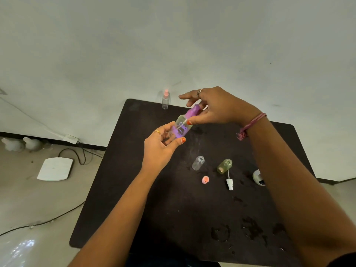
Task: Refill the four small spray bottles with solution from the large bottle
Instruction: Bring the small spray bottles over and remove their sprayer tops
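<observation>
A: Held above the table [134, 189], tilted: purple-print spray bottle [180, 128], base at 7 o'clock, purple spray head [193, 110] at 1 o'clock.

B: Gripped how?

A: Left hand [159, 149] wrapped round the lower body, thumb across the front. Right hand [213, 108] pinching the purple spray head between thumb and fingers, forefinger stretched out toward 10 o'clock.

B: So the long axis runs straight from one hand to the other?

A: Yes, 7 to 1. Probably a twist about that axis next; whether to loosen or tighten, cannot tell.

B: And the rest?

A: Toward 5 o'clock of the left hand, on the table: clear open bottle [198, 163], then green open bottle [224, 166], both uncapped. Pink cap [205, 179] and white sprayer [229, 182] lying just below them. Capped pink-topped bottle [165, 101] at the far edge, at 12 o'clock. Large bottle: not clearly made out.
</observation>
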Motion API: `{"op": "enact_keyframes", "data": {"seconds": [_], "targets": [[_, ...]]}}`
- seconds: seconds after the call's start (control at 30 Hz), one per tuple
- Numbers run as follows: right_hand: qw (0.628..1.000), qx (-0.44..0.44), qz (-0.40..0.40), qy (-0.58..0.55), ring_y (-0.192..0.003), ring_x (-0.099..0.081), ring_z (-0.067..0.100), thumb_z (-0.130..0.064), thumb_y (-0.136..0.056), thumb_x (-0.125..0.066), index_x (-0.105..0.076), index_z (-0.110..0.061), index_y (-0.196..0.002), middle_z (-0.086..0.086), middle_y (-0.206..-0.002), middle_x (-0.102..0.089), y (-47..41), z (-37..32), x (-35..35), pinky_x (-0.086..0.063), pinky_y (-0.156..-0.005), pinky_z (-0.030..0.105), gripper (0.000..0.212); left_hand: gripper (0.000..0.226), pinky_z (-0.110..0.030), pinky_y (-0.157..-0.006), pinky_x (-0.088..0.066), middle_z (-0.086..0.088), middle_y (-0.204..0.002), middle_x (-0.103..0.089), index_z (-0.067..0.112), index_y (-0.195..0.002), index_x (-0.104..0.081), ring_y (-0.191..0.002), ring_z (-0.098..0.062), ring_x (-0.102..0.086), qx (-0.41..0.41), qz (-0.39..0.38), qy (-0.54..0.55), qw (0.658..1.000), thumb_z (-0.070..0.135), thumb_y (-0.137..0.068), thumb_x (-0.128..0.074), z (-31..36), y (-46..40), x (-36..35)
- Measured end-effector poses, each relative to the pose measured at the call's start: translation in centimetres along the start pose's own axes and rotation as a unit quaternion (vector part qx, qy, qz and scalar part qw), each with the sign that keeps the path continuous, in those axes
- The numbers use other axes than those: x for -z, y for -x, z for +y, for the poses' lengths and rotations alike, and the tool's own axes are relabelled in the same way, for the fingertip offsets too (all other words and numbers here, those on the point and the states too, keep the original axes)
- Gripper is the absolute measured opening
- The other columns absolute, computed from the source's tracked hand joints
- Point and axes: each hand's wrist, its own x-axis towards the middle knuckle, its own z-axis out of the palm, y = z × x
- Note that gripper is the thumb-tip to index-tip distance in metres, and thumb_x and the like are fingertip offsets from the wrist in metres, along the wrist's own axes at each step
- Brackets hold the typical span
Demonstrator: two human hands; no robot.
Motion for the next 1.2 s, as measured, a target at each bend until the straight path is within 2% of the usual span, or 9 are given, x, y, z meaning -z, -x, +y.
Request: {"op": "enact_keyframes", "data": {"seconds": [0.17,0.27,0.37,0.53,0.67,0.8,0.97,1.07,1.2], "targets": [[0.995,-0.029,0.005,0.091,-0.075,-0.058,0.011,-0.042,-0.085,-0.065,-0.069,-0.011,-0.101,0.002,-0.086,-0.067,0.4,-0.6,-0.2,-0.044,-0.068,0.015,0.035,0.057,-0.004,-0.08,-0.047,0.007,-0.116,-0.063,0.017,-0.129,-0.057,-0.096,-0.001,-0.062,-0.005,-0.004,-0.004,1.0,0.018,-0.076,-0.079,0.4,0.5,-0.6],[0.999,0.013,-0.014,0.045,-0.086,-0.053,0.004,-0.027,-0.082,-0.071,-0.066,-0.018,-0.113,0.0,-0.11,-0.065,1.0,-0.6,0.3,-0.035,-0.069,0.0,0.032,0.057,-0.006,-0.082,-0.049,0.001,-0.12,-0.065,0.016,-0.128,-0.058,-0.101,-0.005,-0.063,-0.009,-0.006,-0.002,1.0,0.018,-0.076,-0.079,0.0,0.7,-0.6],[1.0,-0.01,-0.018,0.019,-0.095,-0.053,0.006,-0.041,-0.078,-0.073,-0.051,-0.024,-0.133,-0.005,-0.124,-0.056,1.3,-0.5,0.3,-0.038,-0.077,0.01,0.061,0.057,0.0,-0.075,-0.045,0.001,-0.119,-0.065,0.017,-0.128,-0.057,-0.096,-0.001,-0.062,-0.013,-0.003,-0.011,1.0,0.019,-0.076,-0.079,0.1,0.7,-0.6],[0.998,-0.023,-0.014,0.054,-0.085,-0.056,0.007,-0.036,-0.09,-0.06,-0.065,-0.017,-0.109,-0.001,-0.103,-0.066,1.4,0.0,0.0,-0.04,-0.069,0.011,0.027,0.056,0.001,-0.074,-0.045,0.004,-0.119,-0.062,0.017,-0.128,-0.057,-0.095,0.001,-0.06,-0.011,-0.004,-0.003,1.0,0.018,-0.076,-0.078,0.3,0.7,-1.0],[0.999,-0.04,-0.024,0.021,-0.089,-0.052,0.006,-0.042,-0.085,-0.064,-0.051,-0.019,-0.129,-0.006,-0.108,-0.056,1.8,-0.3,0.3,-0.038,-0.072,0.009,0.051,0.055,0.003,-0.07,-0.042,0.008,-0.114,-0.061,0.017,-0.127,-0.057,-0.088,0.01,-0.058,-0.011,-0.004,0.004,1.0,0.016,-0.076,-0.078,0.4,0.7,-1.3],[0.996,-0.051,-0.037,0.07,-0.073,-0.052,0.005,-0.034,-0.089,-0.061,-0.065,-0.014,-0.109,0.004,-0.101,-0.066,1.8,0.2,0.1,-0.038,-0.064,0.011,0.028,0.054,-0.002,-0.075,-0.046,0.006,-0.115,-0.062,0.018,-0.125,-0.058,-0.092,0.008,-0.06,-0.015,-0.011,0.014,1.0,0.014,-0.075,-0.079,0.3,0.7,-1.4],[0.997,-0.055,-0.032,0.038,-0.09,-0.054,0.01,-0.042,-0.085,-0.065,-0.054,-0.016,-0.128,-0.002,-0.108,-0.058,2.2,0.0,0.4,-0.041,-0.075,0.016,0.051,0.054,-0.001,-0.072,-0.045,0.01,-0.109,-0.062,0.016,-0.125,-0.058,-0.088,0.015,-0.06,-0.01,-0.011,0.026,1.0,0.012,-0.076,-0.079,0.2,0.9,-1.5],[0.996,-0.074,-0.036,0.039,-0.07,-0.06,0.006,-0.041,-0.088,-0.06,-0.064,-0.013,-0.108,-0.003,-0.085,-0.067,2.2,0.1,0.0,-0.04,-0.062,0.013,0.034,0.054,-0.002,-0.072,-0.046,0.013,-0.107,-0.06,0.017,-0.125,-0.058,-0.087,0.015,-0.06,-0.006,-0.016,0.03,0.999,0.012,-0.076,-0.079,0.2,1.1,-1.6],[0.998,-0.043,-0.047,0.026,-0.07,-0.05,-0.008,-0.022,-0.085,-0.067,-0.064,-0.02,-0.115,-0.007,-0.103,-0.064,2.5,0.0,0.2,-0.033,-0.061,-0.001,0.03,0.054,-0.002,-0.072,-0.045,0.017,-0.104,-0.061,0.016,-0.124,-0.059,-0.088,0.018,-0.06,-0.006,-0.016,0.037,0.999,0.011,-0.075,-0.079,-0.1,1.2,-1.5]]}}
